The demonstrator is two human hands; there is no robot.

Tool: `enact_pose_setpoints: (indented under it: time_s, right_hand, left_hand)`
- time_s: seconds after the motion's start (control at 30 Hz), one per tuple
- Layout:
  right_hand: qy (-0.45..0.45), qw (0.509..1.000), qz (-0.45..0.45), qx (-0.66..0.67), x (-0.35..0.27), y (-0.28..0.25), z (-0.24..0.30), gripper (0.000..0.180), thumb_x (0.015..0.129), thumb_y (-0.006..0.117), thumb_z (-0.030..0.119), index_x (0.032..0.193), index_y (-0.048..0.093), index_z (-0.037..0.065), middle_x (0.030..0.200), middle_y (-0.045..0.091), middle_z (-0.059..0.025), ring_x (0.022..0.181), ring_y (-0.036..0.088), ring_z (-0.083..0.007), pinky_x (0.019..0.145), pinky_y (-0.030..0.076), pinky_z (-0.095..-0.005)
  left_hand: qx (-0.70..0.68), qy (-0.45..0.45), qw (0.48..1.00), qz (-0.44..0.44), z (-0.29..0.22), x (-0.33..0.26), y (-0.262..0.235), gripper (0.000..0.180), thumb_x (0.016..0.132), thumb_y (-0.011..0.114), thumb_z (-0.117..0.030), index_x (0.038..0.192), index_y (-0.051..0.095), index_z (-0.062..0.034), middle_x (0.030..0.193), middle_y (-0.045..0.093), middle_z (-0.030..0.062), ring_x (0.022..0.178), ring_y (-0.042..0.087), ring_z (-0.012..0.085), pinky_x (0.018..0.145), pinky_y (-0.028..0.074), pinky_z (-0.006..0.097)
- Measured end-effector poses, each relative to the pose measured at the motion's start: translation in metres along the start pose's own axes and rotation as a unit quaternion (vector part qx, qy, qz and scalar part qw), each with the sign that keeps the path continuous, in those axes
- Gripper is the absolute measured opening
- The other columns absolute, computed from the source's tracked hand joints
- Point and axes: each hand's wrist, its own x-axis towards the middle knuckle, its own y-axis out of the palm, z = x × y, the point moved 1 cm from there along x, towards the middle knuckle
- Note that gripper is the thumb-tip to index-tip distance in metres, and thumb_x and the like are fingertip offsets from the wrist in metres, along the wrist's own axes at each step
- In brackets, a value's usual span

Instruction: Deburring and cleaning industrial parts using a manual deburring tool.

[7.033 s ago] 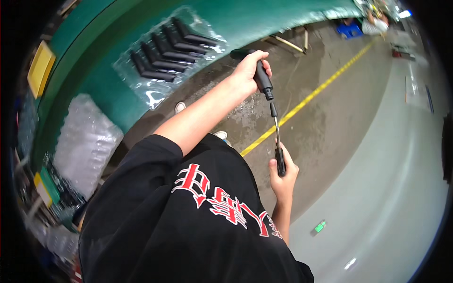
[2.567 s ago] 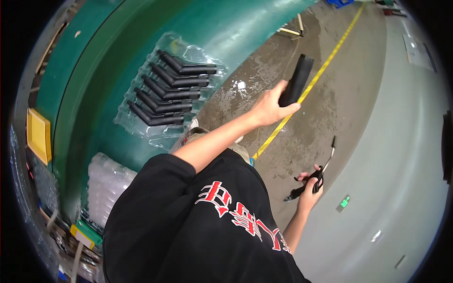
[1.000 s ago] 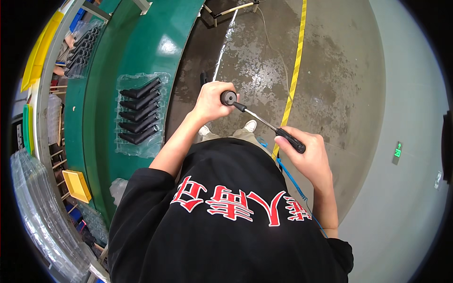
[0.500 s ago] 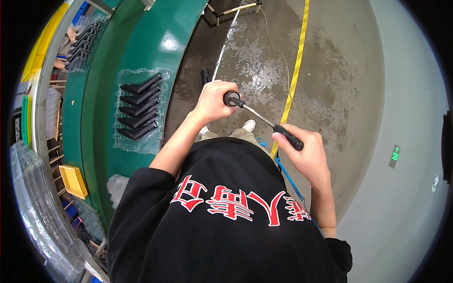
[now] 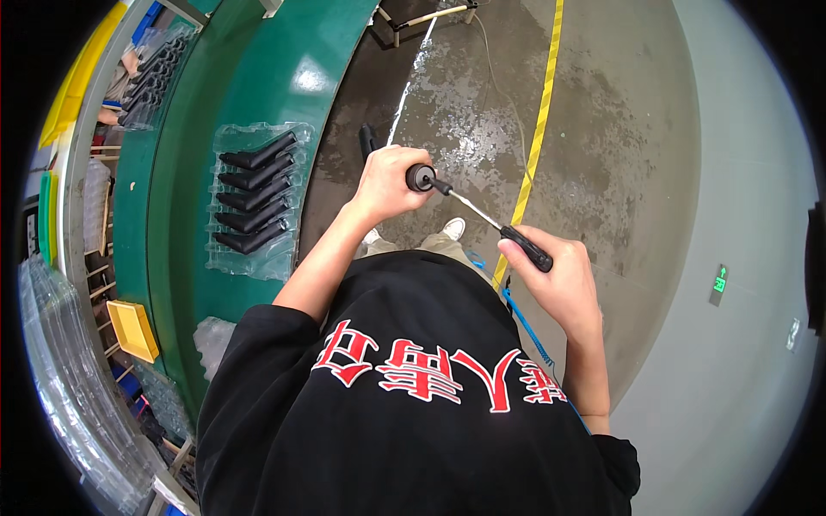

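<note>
Hands held in front of the chest, above a wet concrete floor (image 5: 602, 129). Left hand (image 5: 387, 182): grip fully closed round a black cylindrical handle piece (image 5: 419, 177), whose round end shows past the thumb and whose other end sticks out beyond the knuckles. Right hand (image 5: 559, 279): grip closed on the black handle of a screwdriver (image 5: 527, 248), thumb lying along it. Bare metal shaft (image 5: 476, 211) of the screwdriver runs up and left between the two hands, its tip meeting the centre of the round end of the handle piece. Blue cord (image 5: 523, 320) hangs below the right hand. Green worktop (image 5: 258, 95) curves along the person's left; on it, a clear plastic tray (image 5: 254, 202) holding five black handle-shaped parts in a row, well apart from both hands. Yellow bin (image 5: 133, 331) sits at the worktop's outer edge. Yellow floor line (image 5: 538, 129) passes behind the screwdriver.
</note>
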Motion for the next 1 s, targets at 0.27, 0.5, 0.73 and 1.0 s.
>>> enact_pose_setpoints:
  time_s: [0.27,0.5,0.73,1.0]
  right_hand:
    - [-0.045,0.998,-0.015,0.031,-0.002,0.006,0.000,0.027,0.085,0.071,0.015,0.105,0.070,-0.002,0.076,0.068,-0.0066,0.060,0.052,-0.0135,0.058,0.042,-0.0253]
    - [-0.072,0.994,-0.003,0.078,-0.002,0.018,-0.028,0.029,0.085,0.069,0.011,0.111,0.068,-0.002,0.088,0.071,-0.0097,0.067,0.056,-0.0151,0.063,0.045,-0.0257]
    - [-0.065,0.993,-0.058,0.077,-0.019,0.027,-0.059,0.029,0.082,0.072,0.012,0.108,0.069,-0.002,0.088,0.071,-0.0094,0.067,0.058,-0.0165,0.064,0.046,-0.0267]
    - [-0.062,0.992,-0.091,0.067,-0.026,0.031,-0.068,0.030,0.081,0.072,0.009,0.108,0.069,-0.003,0.089,0.072,-0.0096,0.068,0.058,-0.0173,0.065,0.047,-0.0271]
  left_hand:
    - [-0.064,-0.095,0.993,-0.033,-0.001,0.008,-0.006,0.009,0.073,0.069,-0.005,0.069,0.060,-0.0080,0.064,0.061,0.0018,0.053,0.050,0.0173,0.054,0.042,0.030]
    - [-0.672,-0.383,0.620,-0.133,0.028,0.059,-0.028,0.025,0.090,0.066,-0.024,0.085,0.050,-0.0063,0.066,0.053,0.0033,0.054,0.051,0.0152,0.051,0.045,0.027]
    - [-0.852,-0.388,0.342,-0.084,0.079,0.080,-0.034,0.026,0.094,0.063,-0.023,0.093,0.044,-0.0043,0.076,0.052,0.0084,0.059,0.054,0.0172,0.052,0.051,0.029]
    - [-0.825,-0.434,0.298,-0.205,0.099,0.082,-0.009,0.029,0.094,0.061,-0.019,0.102,0.038,-0.0040,0.081,0.052,0.0118,0.061,0.055,0.0181,0.051,0.052,0.031]
